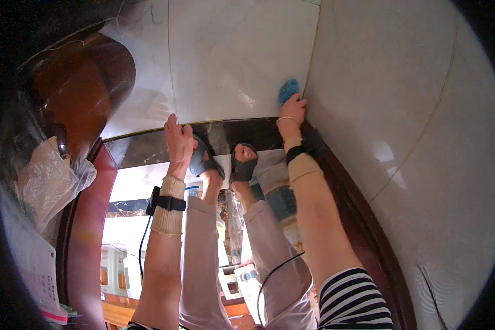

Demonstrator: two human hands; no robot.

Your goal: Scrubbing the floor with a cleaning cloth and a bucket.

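Observation:
A blue scrubbing pad (pixel 288 91) lies against the pale floor tile (pixel 239 62), close to the corner where the tiled wall rises. My right hand (pixel 292 110) has its fingers on the near edge of the pad. Over the dark stone threshold (pixel 227 133), my left hand (pixel 179 138) hangs with fingers partly spread and nothing in it. Each wrist wears a black strap over a beige knitted cuff.
My sandalled feet (pixel 244 161) stand beside the threshold, between reddish-brown door frame sides (pixel 88 222). A brown wooden piece (pixel 82 82) and a clear plastic bag (pixel 51 185) are at the left. The tiled wall (pixel 396 103) bounds the right.

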